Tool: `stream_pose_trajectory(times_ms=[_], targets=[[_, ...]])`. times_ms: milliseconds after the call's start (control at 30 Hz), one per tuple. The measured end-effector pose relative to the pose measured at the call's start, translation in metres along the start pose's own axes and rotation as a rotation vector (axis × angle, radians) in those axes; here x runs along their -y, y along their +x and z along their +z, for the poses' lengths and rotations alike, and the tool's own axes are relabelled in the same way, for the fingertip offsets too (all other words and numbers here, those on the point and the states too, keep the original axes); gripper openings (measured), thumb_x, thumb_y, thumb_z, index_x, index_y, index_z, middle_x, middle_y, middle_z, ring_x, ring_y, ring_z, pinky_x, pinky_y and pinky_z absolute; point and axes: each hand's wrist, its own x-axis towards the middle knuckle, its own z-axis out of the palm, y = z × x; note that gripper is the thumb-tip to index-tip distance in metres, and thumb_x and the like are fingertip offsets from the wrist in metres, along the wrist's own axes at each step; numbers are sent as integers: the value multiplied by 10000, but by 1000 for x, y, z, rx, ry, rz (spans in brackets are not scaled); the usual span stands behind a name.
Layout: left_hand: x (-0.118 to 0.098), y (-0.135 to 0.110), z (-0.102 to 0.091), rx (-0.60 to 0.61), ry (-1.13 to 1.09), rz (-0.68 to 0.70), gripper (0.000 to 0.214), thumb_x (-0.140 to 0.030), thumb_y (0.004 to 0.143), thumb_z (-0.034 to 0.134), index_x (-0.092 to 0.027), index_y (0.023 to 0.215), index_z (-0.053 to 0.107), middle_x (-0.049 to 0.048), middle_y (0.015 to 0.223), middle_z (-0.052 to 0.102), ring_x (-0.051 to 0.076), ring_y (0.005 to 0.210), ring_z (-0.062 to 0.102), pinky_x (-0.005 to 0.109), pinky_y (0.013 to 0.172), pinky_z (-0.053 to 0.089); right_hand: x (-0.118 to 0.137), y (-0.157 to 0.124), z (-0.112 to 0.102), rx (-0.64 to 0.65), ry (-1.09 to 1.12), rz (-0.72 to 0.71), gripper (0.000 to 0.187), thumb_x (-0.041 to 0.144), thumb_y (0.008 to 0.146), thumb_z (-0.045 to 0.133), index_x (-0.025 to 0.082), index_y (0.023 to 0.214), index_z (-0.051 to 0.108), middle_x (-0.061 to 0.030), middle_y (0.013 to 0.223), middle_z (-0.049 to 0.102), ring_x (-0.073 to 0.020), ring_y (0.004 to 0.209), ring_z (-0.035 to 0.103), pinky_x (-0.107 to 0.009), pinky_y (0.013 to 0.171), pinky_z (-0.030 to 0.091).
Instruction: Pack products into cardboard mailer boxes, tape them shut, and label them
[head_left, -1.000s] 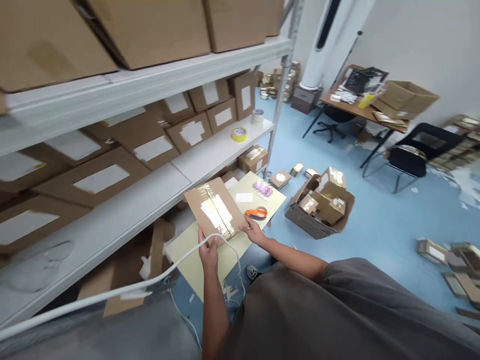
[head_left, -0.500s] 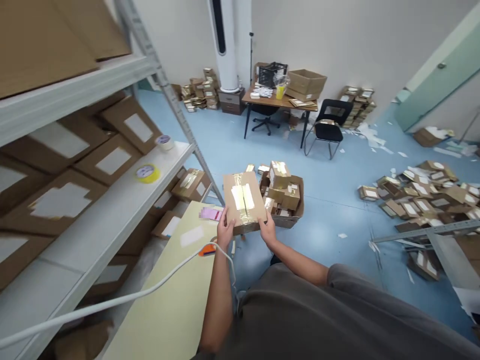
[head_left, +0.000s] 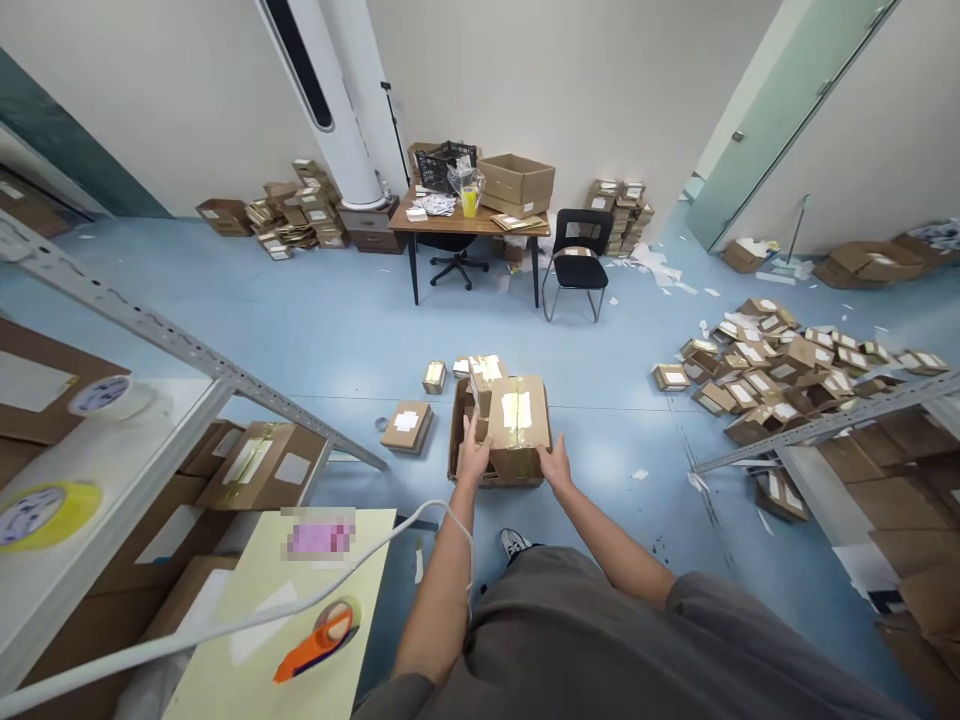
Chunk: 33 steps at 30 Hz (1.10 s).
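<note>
1. Now that the person has turned from the pale yellow rectangular table (head_left: 360, 565), it lies at the lower left with an orange plastic tape dispenser (head_left: 304, 655) on it; the handling seems to have shifted off that surface.
2. The right hand (head_left: 555, 465) presses its fingers to the near right side of a brown cardboard box (head_left: 519, 425) with gold tape and white label; the left hand (head_left: 472, 455) lays its fingers along the left side. The box is held between them; fingertips underneath are hidden.
3. A second ago above the table, the box is now over the right part of an open brown cardboard carton (head_left: 456, 430) on the floor, so the work in hand now centres there. I cannot tell whether it touches the contents.
4. Farther off stands a brown wooden desk (head_left: 409, 217).
</note>
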Motion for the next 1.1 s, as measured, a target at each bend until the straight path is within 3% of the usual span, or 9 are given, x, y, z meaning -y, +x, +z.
stream_pose_trajectory(times_ms=[100, 233, 367, 467, 633, 833, 967, 1100], targets=[[-1, 7, -10, -32, -49, 32, 686, -478, 1049, 632, -301, 1697, 495, 87, 1852, 332, 310, 1713, 320, 459, 1348, 398, 8, 21, 4, -16, 66, 82, 800, 460, 946, 579, 115, 1663, 493, -209, 1628, 608, -355, 1517, 574, -453, 1215, 500], [6, -6, -43, -163, -133, 2, 677, -451, 1027, 656, -258, 1666, 541, 138, 1728, 534, 334, 1616, 493, 487, 1305, 463, 41, 28, 22, 88, 130, -98, 695, 469, 981, 536, 187, 1616, 553, -163, 1615, 631, -331, 1497, 591, -451, 1212, 509], [13, -38, -87, -331, -134, -40, 660, -369, 995, 681, -241, 1634, 576, 156, 1679, 587, 346, 1577, 537, 498, 1242, 518, 89, 13, 50, 232, 177, -292, 631, 447, 987, 546, 181, 1556, 604, -169, 1567, 667, -325, 1451, 615, -466, 1223, 497], [17, -77, -126, -461, -87, -38, 621, -317, 997, 647, -245, 1612, 596, 135, 1683, 583, 313, 1574, 537, 477, 1240, 512, 125, -12, 80, 344, 200, -437, 576, 432, 982, 565, 176, 1489, 657, -170, 1510, 703, -325, 1398, 639, -484, 1219, 496], [24, -171, -205, -724, 64, -21, 552, -306, 1001, 642, -257, 1550, 659, 136, 1655, 598, 295, 1558, 543, 495, 1263, 488, 175, -84, 145, 564, 194, -687, 482, 406, 976, 574, 175, 1370, 729, -176, 1407, 743, -330, 1316, 667, -507, 1181, 516], [43, -324, -298, -1060, 135, -117, 556, -326, 1012, 656, -274, 1565, 644, 133, 1683, 558, 314, 1506, 583, 485, 1213, 529, 211, -216, 217, 849, 129, -981, 485, 339, 947, 603, 181, 1391, 720, -176, 1424, 740, -339, 1376, 646, -538, 1218, 497], [65, -423, -339, -1265, 151, -194, 552, -344, 1027, 635, -278, 1575, 624, 137, 1671, 571, 313, 1456, 621, 488, 1171, 558, 217, -300, 253, 980, 141, -1178, 507, 326, 965, 597, 195, 1445, 696, -175, 1492, 708, -340, 1440, 612, -574, 1261, 467], [90, -492, -362, -1351, 192, -255, 515, -343, 1024, 634, -288, 1536, 651, 127, 1645, 597, 313, 1508, 582, 516, 1218, 531, 215, -365, 276, 1035, 110, -1301, 523, 336, 1009, 577, 195, 1507, 657, -190, 1575, 645, -347, 1496, 569, -600, 1290, 441]])
